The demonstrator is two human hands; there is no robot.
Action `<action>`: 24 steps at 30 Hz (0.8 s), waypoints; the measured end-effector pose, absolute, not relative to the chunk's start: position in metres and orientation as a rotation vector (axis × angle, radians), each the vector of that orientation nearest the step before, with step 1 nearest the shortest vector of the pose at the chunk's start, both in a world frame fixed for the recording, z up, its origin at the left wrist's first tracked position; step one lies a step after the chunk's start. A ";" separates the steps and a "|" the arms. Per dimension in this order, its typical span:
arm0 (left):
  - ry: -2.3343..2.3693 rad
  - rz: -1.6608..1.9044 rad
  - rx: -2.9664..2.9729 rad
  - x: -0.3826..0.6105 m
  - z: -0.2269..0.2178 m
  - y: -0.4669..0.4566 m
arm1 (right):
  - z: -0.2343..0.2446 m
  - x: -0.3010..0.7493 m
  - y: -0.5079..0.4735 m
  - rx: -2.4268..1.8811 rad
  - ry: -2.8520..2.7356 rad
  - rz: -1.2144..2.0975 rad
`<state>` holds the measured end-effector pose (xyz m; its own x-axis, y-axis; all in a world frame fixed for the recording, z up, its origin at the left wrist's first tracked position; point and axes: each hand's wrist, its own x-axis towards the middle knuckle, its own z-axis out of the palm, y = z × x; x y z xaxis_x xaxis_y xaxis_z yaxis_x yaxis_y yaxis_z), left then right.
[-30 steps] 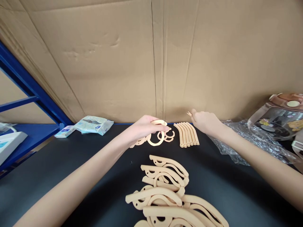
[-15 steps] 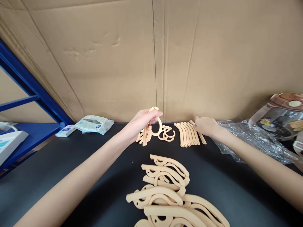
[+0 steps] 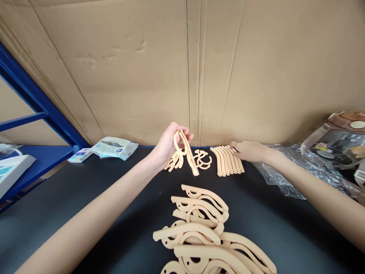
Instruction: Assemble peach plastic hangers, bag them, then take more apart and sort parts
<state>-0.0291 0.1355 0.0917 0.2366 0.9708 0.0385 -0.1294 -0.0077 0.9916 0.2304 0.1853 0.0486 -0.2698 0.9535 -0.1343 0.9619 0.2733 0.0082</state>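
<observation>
Holding a tan ring-ended piece clear of the black table, the left hand is closed on its looped top. Thumb and fingers pinch the ring, and the straight tail slants down and to the right (its tip is blurred). Just below that hand, a small cluster of pieces of the same tan colour lies on the table, with a few hook-shaped pieces beside it to the right.

The right hand reaches in from the right with its fingers drawn together. Their tips rest on the far end of a row of curved strips, which lie side by side and touching, close to the cardboard wall. Whether the fingers grip one strip or only press on the row cannot be told from this view.

Nearer the person, a heap of large curved parts overlaps in the middle of the table, well apart from both hands. A clear plastic bag lies crumpled under and behind the right forearm, and a wrapped bottle sits beyond it at the right edge. At the left, a tissue packet rests by the wall, next to a blue rack.
</observation>
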 end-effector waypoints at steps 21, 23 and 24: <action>1.009 1.152 1.468 -0.023 0.084 0.131 | 0.090 0.191 0.136 1.867 3.340 -0.345; 1.000 1.117 1.447 -0.020 0.080 0.130 | 0.087 0.189 0.133 1.702 3.293 0.280; 0.993 1.100 1.435 -0.018 0.077 0.129 | 0.085 0.187 0.131 1.602 3.219 0.558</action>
